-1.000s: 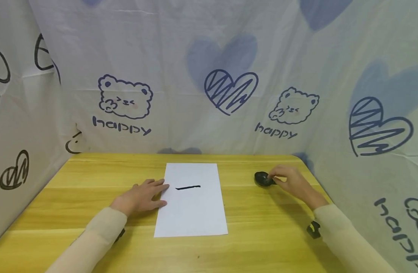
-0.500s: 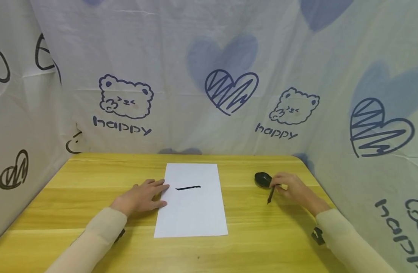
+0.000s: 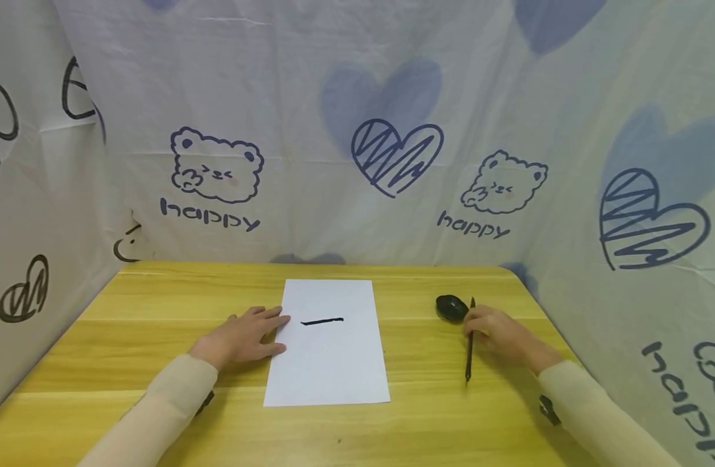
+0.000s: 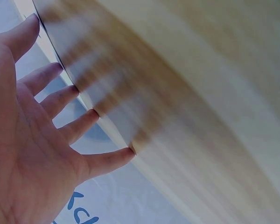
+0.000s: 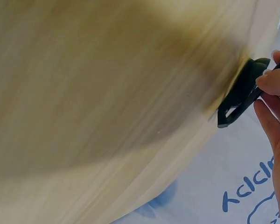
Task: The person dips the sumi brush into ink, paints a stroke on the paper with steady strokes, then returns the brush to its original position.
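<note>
A sheet of white paper (image 3: 328,363) lies on the table, with one short black stroke (image 3: 322,321) across its upper half. My left hand (image 3: 246,337) rests at the sheet's left edge, fingers straight and spread, fingertips on the paper. Over on the right, my right hand (image 3: 491,327) pinches a thin dark writing brush (image 3: 470,357), which slants across the front of the fingers. Just left of those fingers sits a small black ink dish (image 3: 450,307). In the right wrist view the brush (image 5: 245,107) overlaps the dark dish (image 5: 245,84), with thumb and fingertips closed on the shaft.
The yellow wood-grain table (image 3: 217,421) ends at a white cloth (image 3: 310,214) printed with hearts and bears, which hangs behind and on both sides. Table surface stretches between the paper and the ink dish. Dark straps (image 3: 550,410) show by both sleeves.
The right hand has lifted the brush from the ink dish and turned it, so it now points toward the front of the table. The left hand and paper have stayed still.
</note>
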Tool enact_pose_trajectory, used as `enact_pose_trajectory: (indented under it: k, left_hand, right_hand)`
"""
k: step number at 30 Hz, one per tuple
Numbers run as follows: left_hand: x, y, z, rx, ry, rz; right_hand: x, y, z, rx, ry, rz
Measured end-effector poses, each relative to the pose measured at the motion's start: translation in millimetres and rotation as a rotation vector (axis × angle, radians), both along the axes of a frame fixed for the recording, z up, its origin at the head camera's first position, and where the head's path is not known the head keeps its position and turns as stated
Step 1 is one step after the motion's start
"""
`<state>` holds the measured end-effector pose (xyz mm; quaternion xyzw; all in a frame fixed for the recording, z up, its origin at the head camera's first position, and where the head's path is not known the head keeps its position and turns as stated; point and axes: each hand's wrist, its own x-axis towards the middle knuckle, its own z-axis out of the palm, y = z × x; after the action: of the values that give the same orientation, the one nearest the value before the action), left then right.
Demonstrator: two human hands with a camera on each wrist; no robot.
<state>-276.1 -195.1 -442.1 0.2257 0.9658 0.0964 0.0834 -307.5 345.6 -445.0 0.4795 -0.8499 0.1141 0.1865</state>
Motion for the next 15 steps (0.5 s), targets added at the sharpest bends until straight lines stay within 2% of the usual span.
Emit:
enact_pose_trajectory:
  k: [5,15]
  left_hand:
    - [-1.4,0.4,-0.9,0.002,0.000,-0.001]
    - [-4.9,-2.1,-4.5,0.004,-0.001,0.005]
  right_hand:
    - [1.1,2.9,-3.8,0.038,0.013,-0.022]
    - [-1.8,6.2,-7.8,0.081,0.065,0.002]
